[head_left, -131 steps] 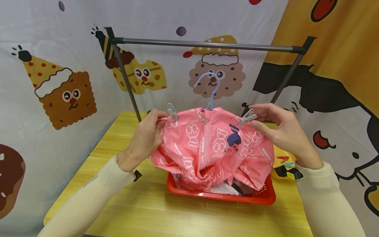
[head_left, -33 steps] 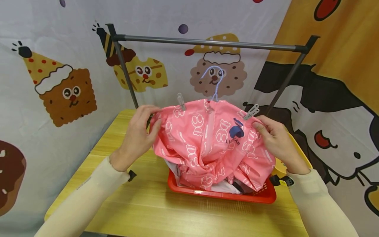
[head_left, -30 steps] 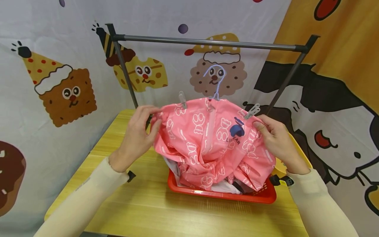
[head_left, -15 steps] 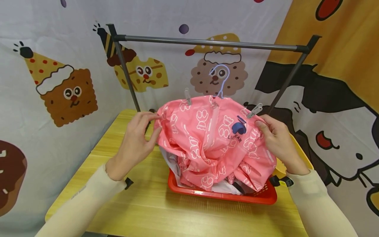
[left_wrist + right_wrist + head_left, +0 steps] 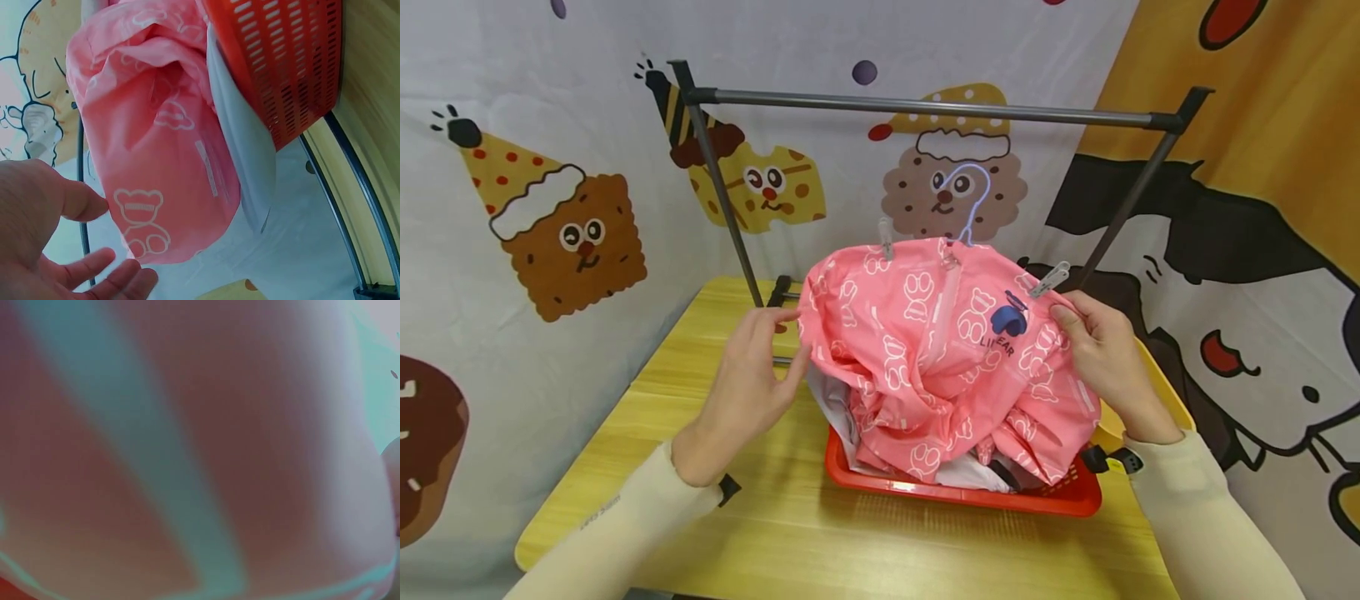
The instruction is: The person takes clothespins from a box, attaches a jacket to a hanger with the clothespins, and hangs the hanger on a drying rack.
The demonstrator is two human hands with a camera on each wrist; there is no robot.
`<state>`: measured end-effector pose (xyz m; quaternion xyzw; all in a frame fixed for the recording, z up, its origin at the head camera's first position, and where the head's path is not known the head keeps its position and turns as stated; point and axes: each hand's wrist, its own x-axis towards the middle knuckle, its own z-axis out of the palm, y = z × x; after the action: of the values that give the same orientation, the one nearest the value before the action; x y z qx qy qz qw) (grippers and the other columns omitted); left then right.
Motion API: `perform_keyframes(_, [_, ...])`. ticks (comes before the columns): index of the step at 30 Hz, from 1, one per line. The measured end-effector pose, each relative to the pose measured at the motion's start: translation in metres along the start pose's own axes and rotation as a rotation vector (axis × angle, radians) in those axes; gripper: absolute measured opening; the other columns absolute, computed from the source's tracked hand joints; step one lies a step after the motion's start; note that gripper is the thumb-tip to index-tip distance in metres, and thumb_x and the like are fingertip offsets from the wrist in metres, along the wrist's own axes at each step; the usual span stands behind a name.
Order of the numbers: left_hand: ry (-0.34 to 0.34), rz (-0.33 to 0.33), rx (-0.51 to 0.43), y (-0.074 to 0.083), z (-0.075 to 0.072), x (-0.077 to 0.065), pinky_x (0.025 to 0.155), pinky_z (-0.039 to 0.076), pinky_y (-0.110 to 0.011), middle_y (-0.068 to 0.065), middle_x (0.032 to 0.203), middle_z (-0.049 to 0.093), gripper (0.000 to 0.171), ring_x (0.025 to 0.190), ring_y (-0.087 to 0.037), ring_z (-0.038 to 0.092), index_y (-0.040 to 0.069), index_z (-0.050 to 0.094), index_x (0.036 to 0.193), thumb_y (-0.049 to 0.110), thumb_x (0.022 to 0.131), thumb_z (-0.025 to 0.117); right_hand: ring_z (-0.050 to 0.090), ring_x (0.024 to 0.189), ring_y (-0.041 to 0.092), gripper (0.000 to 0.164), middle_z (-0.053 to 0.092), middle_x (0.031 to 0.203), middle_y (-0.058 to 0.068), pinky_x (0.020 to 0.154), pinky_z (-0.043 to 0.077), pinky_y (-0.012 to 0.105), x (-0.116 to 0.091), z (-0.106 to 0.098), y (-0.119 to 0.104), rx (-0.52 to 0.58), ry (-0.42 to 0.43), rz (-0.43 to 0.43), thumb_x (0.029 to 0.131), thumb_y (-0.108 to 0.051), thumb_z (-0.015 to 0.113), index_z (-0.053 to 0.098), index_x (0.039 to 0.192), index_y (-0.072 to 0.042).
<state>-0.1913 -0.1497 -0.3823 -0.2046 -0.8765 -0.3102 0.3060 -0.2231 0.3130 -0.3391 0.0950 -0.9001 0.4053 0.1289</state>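
A pink zip-up jacket (image 5: 917, 333) with white bear outlines is on a light blue hanger (image 5: 977, 200), its lower part bunched over the red basket (image 5: 962, 493). Grey clothespins (image 5: 1049, 279) clip both shoulders. My right hand (image 5: 1105, 354) pinches the jacket between thumb and fingers beside the right clothespin. At the jacket's left side, my left hand (image 5: 745, 375) has its fingers loosely spread, fingertips right at the fabric's edge. The left wrist view shows that thumb against the pink sleeve (image 5: 169, 187). Pink cloth fills the right wrist view up close, blurred.
A grey metal rack (image 5: 925, 107) stands behind the jacket, its bar above the hanger hook. More clothes, white and dark, lie in the red basket. A yellow basket (image 5: 1157, 379) is behind my right hand. All this is on a wooden table (image 5: 760, 525).
My right hand has gone from the right clothespin to pinching the jacket. The hanger and left clothespin have shifted right and up. My left hand has slid down and loosened at the jacket's edge.
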Motion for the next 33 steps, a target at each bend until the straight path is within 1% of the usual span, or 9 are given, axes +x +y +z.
perform_keyframes(3, [-0.007, -0.028, 0.009, 0.001, 0.001, -0.004, 0.100, 0.064, -0.058, -0.028, 0.135, 0.071, 0.045, 0.116, -0.044, 0.070, -0.008, 0.064, 0.144, 0.007, 0.105, 0.082, 0.077, 0.071, 0.012, 0.035, 0.073, 0.101, 0.011, 0.065, 0.067, 0.025, 0.000, 0.000, 0.000, 0.008, 0.001, 0.016, 0.124, -0.034, 0.058, 0.073, 0.142, -0.008])
perform_keyframes(6, [-0.040, -0.073, 0.025, 0.002, 0.002, -0.009, 0.099, 0.065, -0.060, -0.030, 0.136, 0.070, 0.047, 0.117, -0.046, 0.071, -0.009, 0.062, 0.146, 0.006, 0.105, 0.080, 0.077, 0.072, 0.012, 0.036, 0.073, 0.102, 0.011, 0.066, 0.067, 0.025, 0.000, 0.000, 0.000, 0.010, 0.001, 0.022, 0.124, -0.035, 0.058, 0.073, 0.143, -0.008])
perform_keyframes(13, [-0.231, -0.202, 0.117, 0.005, 0.008, -0.023, 0.101, 0.063, -0.069, -0.032, 0.148, 0.064, 0.060, 0.128, -0.051, 0.069, -0.010, 0.058, 0.153, 0.020, 0.106, 0.082, 0.077, 0.071, 0.011, 0.039, 0.073, 0.102, 0.011, 0.065, 0.067, 0.024, 0.000, 0.000, 0.000, -0.002, 0.010, 0.028, 0.124, -0.036, 0.058, 0.073, 0.144, -0.007])
perform_keyframes(16, [-0.289, -0.198, 0.133, 0.006, 0.013, -0.030, 0.101, 0.064, -0.067, -0.032, 0.148, 0.063, 0.066, 0.127, -0.051, 0.069, -0.011, 0.058, 0.153, 0.026, 0.105, 0.084, 0.076, 0.072, 0.011, 0.039, 0.073, 0.102, 0.011, 0.065, 0.066, 0.023, 0.000, 0.000, 0.001, 0.000, 0.009, 0.031, 0.124, -0.035, 0.058, 0.072, 0.145, -0.006])
perform_keyframes(20, [-0.336, -0.150, 0.130, 0.010, 0.021, -0.038, 0.102, 0.065, -0.062, -0.031, 0.144, 0.063, 0.074, 0.122, -0.047, 0.070, -0.013, 0.057, 0.153, 0.033, 0.103, 0.088, 0.077, 0.073, 0.010, 0.040, 0.073, 0.102, 0.010, 0.066, 0.067, 0.024, 0.000, 0.000, 0.002, 0.009, 0.005, 0.039, 0.124, -0.035, 0.057, 0.072, 0.146, -0.005])
perform_keyframes(23, [-0.392, -0.138, 0.150, 0.014, 0.027, -0.043, 0.102, 0.066, -0.061, -0.033, 0.149, 0.060, 0.083, 0.124, -0.047, 0.068, -0.014, 0.056, 0.156, 0.040, 0.103, 0.089, 0.078, 0.073, 0.010, 0.040, 0.073, 0.103, 0.009, 0.066, 0.067, 0.024, 0.001, 0.000, 0.003, 0.016, 0.004, 0.047, 0.124, -0.035, 0.057, 0.072, 0.147, -0.005])
perform_keyframes(25, [-0.444, -0.151, 0.172, 0.017, 0.032, -0.045, 0.104, 0.067, -0.062, -0.036, 0.154, 0.057, 0.088, 0.129, -0.050, 0.066, -0.015, 0.053, 0.159, 0.044, 0.103, 0.088, 0.078, 0.073, 0.010, 0.040, 0.073, 0.103, 0.009, 0.067, 0.067, 0.024, 0.001, 0.000, 0.003, 0.016, 0.004, 0.052, 0.124, -0.035, 0.057, 0.071, 0.148, -0.006])
perform_keyframes(29, [-0.535, -0.189, 0.199, 0.023, 0.038, -0.047, 0.098, 0.068, -0.060, -0.037, 0.159, 0.053, 0.092, 0.129, -0.049, 0.065, -0.012, 0.049, 0.165, 0.049, 0.105, 0.084, 0.078, 0.073, 0.011, 0.041, 0.074, 0.104, 0.011, 0.067, 0.067, 0.024, 0.001, 0.001, 0.004, 0.018, 0.001, 0.063, 0.125, -0.035, 0.057, 0.071, 0.149, -0.006])
perform_keyframes(33, [-0.563, -0.201, 0.215, 0.027, 0.042, -0.046, 0.084, 0.066, -0.052, -0.033, 0.149, 0.057, 0.083, 0.115, -0.042, 0.064, -0.009, 0.053, 0.162, 0.044, 0.105, 0.081, 0.078, 0.073, 0.011, 0.041, 0.074, 0.104, 0.012, 0.066, 0.067, 0.025, 0.002, 0.002, 0.004, 0.018, -0.001, 0.067, 0.125, -0.035, 0.057, 0.071, 0.149, -0.006])
